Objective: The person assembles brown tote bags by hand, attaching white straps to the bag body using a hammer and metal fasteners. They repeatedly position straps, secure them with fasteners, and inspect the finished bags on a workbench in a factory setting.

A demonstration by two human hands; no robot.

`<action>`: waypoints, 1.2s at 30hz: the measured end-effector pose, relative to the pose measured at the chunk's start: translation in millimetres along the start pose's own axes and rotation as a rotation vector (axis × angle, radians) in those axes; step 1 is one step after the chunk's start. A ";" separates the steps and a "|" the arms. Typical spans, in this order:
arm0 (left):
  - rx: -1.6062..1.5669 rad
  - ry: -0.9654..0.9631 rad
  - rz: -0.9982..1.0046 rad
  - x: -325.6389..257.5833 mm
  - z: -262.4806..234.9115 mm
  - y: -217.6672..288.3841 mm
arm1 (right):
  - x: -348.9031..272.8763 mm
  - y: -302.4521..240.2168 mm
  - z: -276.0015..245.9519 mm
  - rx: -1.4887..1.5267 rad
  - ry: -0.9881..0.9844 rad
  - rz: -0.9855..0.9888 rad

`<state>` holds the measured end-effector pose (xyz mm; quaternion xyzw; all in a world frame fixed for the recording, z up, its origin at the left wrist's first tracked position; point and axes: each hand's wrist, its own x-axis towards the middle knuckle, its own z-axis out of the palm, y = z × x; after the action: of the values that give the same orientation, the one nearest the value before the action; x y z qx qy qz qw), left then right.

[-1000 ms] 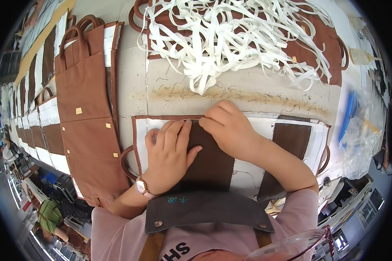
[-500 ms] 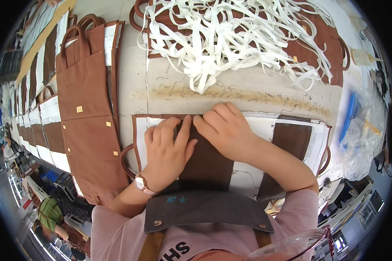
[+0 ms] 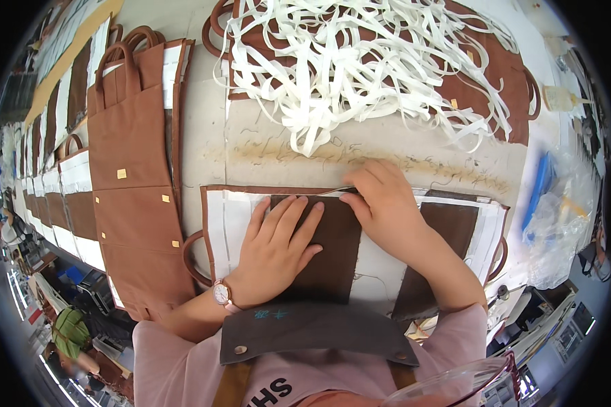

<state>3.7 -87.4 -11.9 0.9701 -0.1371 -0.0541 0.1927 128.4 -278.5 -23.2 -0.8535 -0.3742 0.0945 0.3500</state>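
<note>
A flat brown and white bag panel (image 3: 232, 224) with brown edging lies on the table in front of me. My left hand (image 3: 278, 247), with a watch on the wrist, lies flat with fingers spread on a dark brown patch (image 3: 329, 261) in the panel's middle. My right hand (image 3: 387, 207) rests on the patch's upper right corner and pinches a thin white strip (image 3: 332, 192) at the panel's top edge. A second dark brown patch (image 3: 448, 227) lies to the right, partly hidden by my right forearm.
A heap of loose white strips (image 3: 360, 68) covers brown bag pieces at the far side. Finished brown bags (image 3: 132, 176) with handles lie stacked at the left. A blue object in clear plastic (image 3: 550, 197) sits at the right edge of the worn table (image 3: 400, 152).
My right hand has shifted slightly along the panel's top edge and now pinches the white strip. My left hand stays flat on the patch.
</note>
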 end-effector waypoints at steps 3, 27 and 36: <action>0.034 0.025 -0.025 7.4 -2.3 5.6 | -2.4 -0.5 1.1 -0.012 -0.021 -0.007; 0.139 0.116 -0.079 14.5 -1.1 -2.3 | -12.4 6.4 5.5 -0.337 0.013 -0.445; 0.132 0.084 -0.071 8.3 -9.4 0.2 | -8.2 0.9 12.8 -0.313 0.052 -0.413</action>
<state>13.0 -86.6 -3.6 0.9864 -0.0978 -0.0109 0.1320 117.8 -278.0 -34.1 -0.8049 -0.5416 -0.0603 0.2350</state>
